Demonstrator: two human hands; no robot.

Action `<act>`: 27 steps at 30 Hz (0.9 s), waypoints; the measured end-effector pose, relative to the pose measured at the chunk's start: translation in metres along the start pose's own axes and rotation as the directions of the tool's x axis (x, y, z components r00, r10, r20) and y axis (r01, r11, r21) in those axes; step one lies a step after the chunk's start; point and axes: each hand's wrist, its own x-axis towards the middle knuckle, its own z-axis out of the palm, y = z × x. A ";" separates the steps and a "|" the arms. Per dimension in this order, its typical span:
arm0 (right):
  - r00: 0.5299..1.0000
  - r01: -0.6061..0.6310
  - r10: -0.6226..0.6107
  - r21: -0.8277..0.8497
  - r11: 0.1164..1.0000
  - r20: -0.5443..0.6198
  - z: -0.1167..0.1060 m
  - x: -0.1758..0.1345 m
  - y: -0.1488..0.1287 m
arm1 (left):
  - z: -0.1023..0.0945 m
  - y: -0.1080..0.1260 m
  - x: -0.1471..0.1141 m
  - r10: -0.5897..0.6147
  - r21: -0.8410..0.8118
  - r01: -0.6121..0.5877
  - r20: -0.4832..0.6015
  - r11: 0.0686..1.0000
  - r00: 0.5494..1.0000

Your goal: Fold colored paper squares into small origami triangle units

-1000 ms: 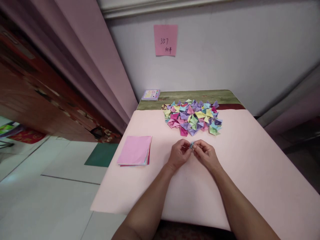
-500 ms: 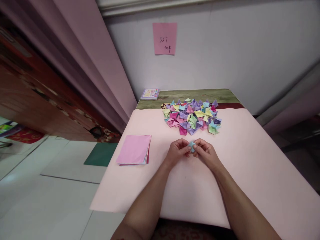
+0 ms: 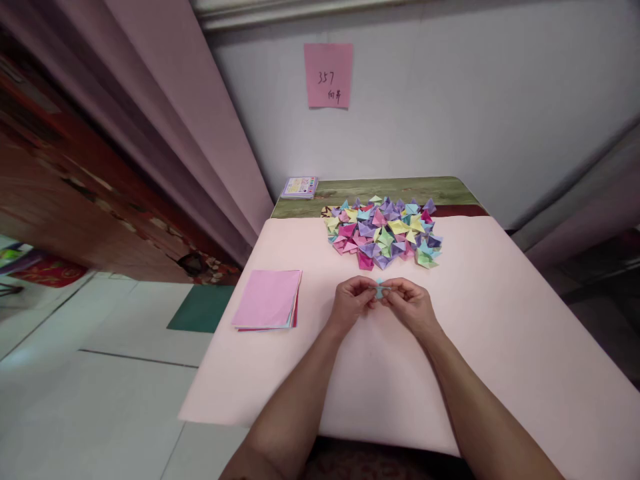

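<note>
Between my two hands is a small light-blue folded paper [image 3: 379,292], partly covered by the fingers. My left hand [image 3: 353,300] pinches its left side with thumb and fingers. From the right, my right hand [image 3: 410,301] pinches the other side. Just beyond the hands lies a heap of folded paper boats [image 3: 383,233] in purple, pink, yellow, green and blue. A stack of square paper sheets [image 3: 269,299], pink on top, rests on the table to the left of my left hand.
A pale pink cover [image 3: 280,380] lies over the table. Packs of paper [image 3: 300,187] sit on the bare green wooden strip at the back left. A pink note [image 3: 329,76] is stuck to the wall. A curtain [image 3: 220,133] hangs at the left.
The light-blue paper has turned in my fingers and now shows a narrower shape with a small tip above it. My hands have shifted slightly; the heap and stack are the same.
</note>
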 end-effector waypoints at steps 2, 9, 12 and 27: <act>1.000 -0.017 0.017 -0.004 1.000 -0.024 0.001 0.000 -0.003 | 0.000 0.001 0.000 -0.014 -0.016 0.014 0.000 1.000 1.000; 1.000 0.010 -0.009 -0.062 0.998 0.023 -0.002 -0.004 -0.013 | 0.001 0.002 -0.002 0.017 0.043 -0.017 -0.008 0.999 1.000; 1.000 -0.008 0.007 -0.056 0.998 -0.019 -0.002 -0.003 -0.007 | 0.001 0.004 -0.003 0.096 0.112 -0.099 0.031 0.989 0.995; 0.989 0.145 -0.149 -0.284 0.948 0.006 -0.004 -0.002 0.003 | 0.004 0.001 -0.007 0.097 0.190 -0.090 -0.027 0.978 0.995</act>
